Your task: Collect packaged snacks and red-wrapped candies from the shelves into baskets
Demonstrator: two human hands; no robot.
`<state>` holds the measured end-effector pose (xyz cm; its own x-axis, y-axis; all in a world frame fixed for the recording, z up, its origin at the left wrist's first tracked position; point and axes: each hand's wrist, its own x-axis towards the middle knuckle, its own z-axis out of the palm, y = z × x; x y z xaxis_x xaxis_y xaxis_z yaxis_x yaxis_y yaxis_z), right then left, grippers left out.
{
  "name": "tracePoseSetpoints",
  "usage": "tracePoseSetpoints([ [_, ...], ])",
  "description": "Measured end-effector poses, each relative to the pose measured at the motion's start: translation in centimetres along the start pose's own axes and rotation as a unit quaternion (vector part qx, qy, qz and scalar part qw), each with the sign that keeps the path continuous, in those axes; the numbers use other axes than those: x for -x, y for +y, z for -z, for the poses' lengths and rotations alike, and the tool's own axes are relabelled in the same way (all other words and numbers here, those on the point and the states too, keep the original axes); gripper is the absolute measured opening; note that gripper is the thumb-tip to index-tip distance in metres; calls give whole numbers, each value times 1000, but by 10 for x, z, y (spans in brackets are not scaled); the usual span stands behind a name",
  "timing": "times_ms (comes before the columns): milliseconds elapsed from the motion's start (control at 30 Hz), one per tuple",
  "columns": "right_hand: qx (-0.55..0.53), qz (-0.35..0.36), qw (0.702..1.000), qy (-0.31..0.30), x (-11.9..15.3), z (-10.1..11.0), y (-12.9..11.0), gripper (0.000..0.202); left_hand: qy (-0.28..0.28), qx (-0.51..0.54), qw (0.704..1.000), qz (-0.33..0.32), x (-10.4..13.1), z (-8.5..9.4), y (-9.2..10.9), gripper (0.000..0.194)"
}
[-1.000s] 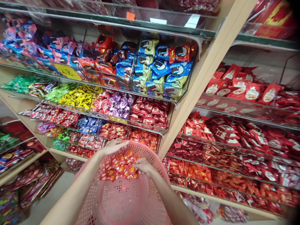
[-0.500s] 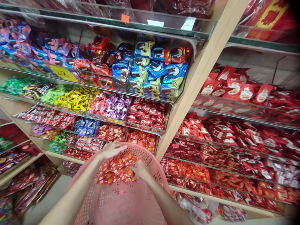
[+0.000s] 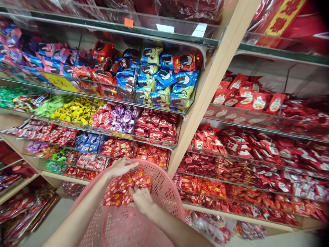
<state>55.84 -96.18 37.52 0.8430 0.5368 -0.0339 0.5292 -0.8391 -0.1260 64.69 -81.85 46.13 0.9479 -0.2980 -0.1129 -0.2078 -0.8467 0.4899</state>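
Observation:
A pink perforated plastic basket (image 3: 177,197) stands in front of me, with a pile of small red candy packets (image 3: 115,190) in its far part. At its far rim is my left hand (image 3: 120,168), thumb stretched along the edge and the other fingers partly hidden behind it, closed on the rim. Down among the packets is my right hand (image 3: 142,199), its fingers curled round some of them; the fingertips are partly covered. Just beyond the rim, a shelf compartment holds similar red packets (image 3: 154,154) with orange spots.
Clear-fronted shelves of wrapped sweets rise ahead, with blue cake packets (image 3: 164,77) and yellow sweets (image 3: 74,109). A wooden upright (image 3: 203,92) divides them from shelves of red packets (image 3: 239,99) on the right. Bagged goods (image 3: 213,226) lie below.
My right hand has moved left and nearer to me through the red candy packets. The left hand stays at the basket's rim. The view has shifted slightly right.

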Motion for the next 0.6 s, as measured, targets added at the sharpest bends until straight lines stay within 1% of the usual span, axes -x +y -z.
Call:
tracePoseSetpoints([
  [100,7,0,1000,1,-4,-11,-2,42,-19,-19,999,19,-1,1,2,64],
  [167,6,-6,1000,4,-6,-16,-3,39,-24,-14,999,25,-2,1,2,65],
  [367,16,-12,1000,10,-11,-25,-7,39,-27,-12,999,25,-3,0,2,64],
  [467,-6,-7,1000,23,-10,-20,-6,46,-21,-14,999,28,-4,-1,0,64],
  [533,-24,-5,999,45,-7,-9,-3,50,-18,-14,999,26,-4,-1,-1,64],
  [600,-41,-20,996,79,-5,6,3,50,-20,-11,1000,21,-4,-1,-2,64],
])
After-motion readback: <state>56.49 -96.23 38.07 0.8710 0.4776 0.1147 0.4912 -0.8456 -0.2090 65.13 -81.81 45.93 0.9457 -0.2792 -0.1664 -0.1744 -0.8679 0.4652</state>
